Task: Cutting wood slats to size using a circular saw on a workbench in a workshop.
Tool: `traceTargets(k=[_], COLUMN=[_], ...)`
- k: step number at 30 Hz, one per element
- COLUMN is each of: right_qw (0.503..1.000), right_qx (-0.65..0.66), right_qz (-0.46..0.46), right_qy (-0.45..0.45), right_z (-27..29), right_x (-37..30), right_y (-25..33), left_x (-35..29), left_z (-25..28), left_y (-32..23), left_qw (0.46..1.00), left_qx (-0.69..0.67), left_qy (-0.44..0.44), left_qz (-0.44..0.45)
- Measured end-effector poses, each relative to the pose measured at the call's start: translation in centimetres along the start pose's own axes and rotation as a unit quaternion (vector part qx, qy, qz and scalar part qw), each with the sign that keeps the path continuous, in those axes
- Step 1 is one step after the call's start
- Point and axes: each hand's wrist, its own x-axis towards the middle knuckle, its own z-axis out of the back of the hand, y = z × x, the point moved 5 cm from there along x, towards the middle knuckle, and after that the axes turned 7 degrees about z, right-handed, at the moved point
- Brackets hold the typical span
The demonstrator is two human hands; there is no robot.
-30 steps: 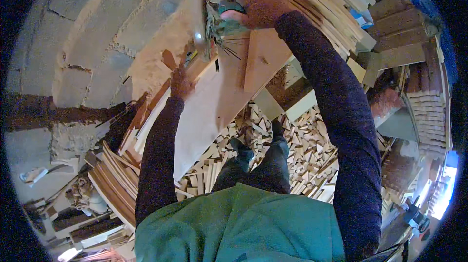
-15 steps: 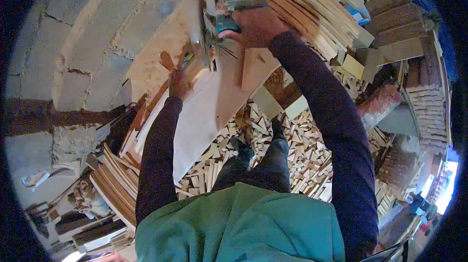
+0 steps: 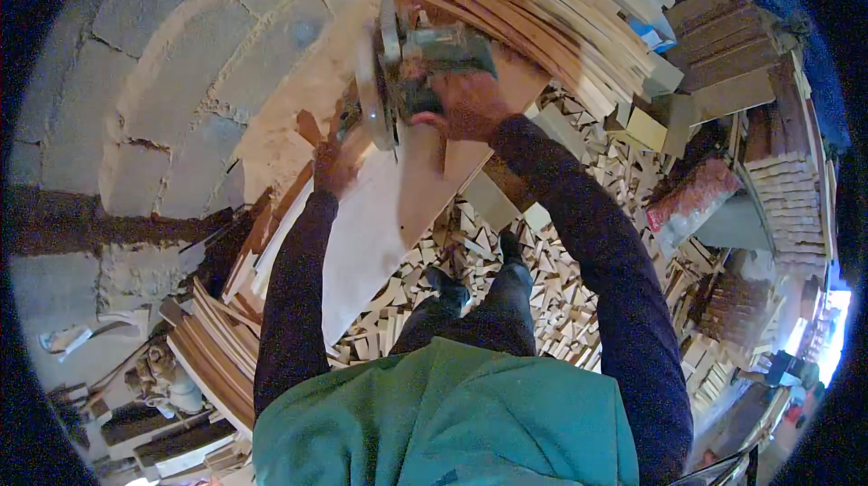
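Observation:
My right hand is closed around the handle of a miter saw at the top middle. The saw's round blade and guard stand just left of that hand, blurred by motion. My left hand is pressed down left of the blade, its fingers curled and partly blurred. It seems to grip a pale wooden strip that lies beside the saw; what is under the fingers is partly hidden. A wide pale board stretches from the saw toward me.
A grey block wall rises at left. Long wooden strips are stacked beyond the saw at right, and more strips lean at lower left. Small wood offcuts cover the floor around my feet. A reddish plastic-wrapped bundle lies at right.
My right hand and the saw head have come down and closer to me. The guard and blade now sit lower, beside my left hand, which has hardly moved.

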Motion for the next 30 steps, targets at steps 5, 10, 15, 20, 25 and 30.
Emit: traceTargets(k=[5, 10, 15, 20, 25, 30], right_qw=[0.997, 0.988, 0.996, 0.985, 0.970, 0.958], right_qx=[0.022, 0.050, -0.011, 0.060, 0.035, 0.128], right_qz=[-0.041, -0.044, -0.005, 0.033, -0.010, 0.053], right_qy=[0.065, 0.138, 0.093, 0.158, 0.242, 0.250], right_z=[-1.4, -1.1, -0.4, 3.8, 4.1, -0.2], right_x=[-0.9, 0.6, 5.3, 9.5, 11.2, 12.9], right_y=[0.0, -1.4, -5.8, -5.9, -7.9, -11.3], left_x=[-0.2, -0.4, -0.3, -1.2, -0.3, -2.0], left_z=[-0.6, -1.5, -2.6, -3.5, -3.1, -5.8], left_y=[0.7, 1.2, 1.7, 2.7, 1.6, 5.1], left_qw=[0.998, 0.994, 0.986, 0.973, 0.983, 0.813], left_qx=[-0.049, -0.096, -0.142, -0.189, -0.133, -0.554], left_qy=[0.001, 0.006, 0.026, 0.046, 0.056, 0.062], left_qz=[0.025, 0.055, 0.086, 0.125, 0.116, 0.166])
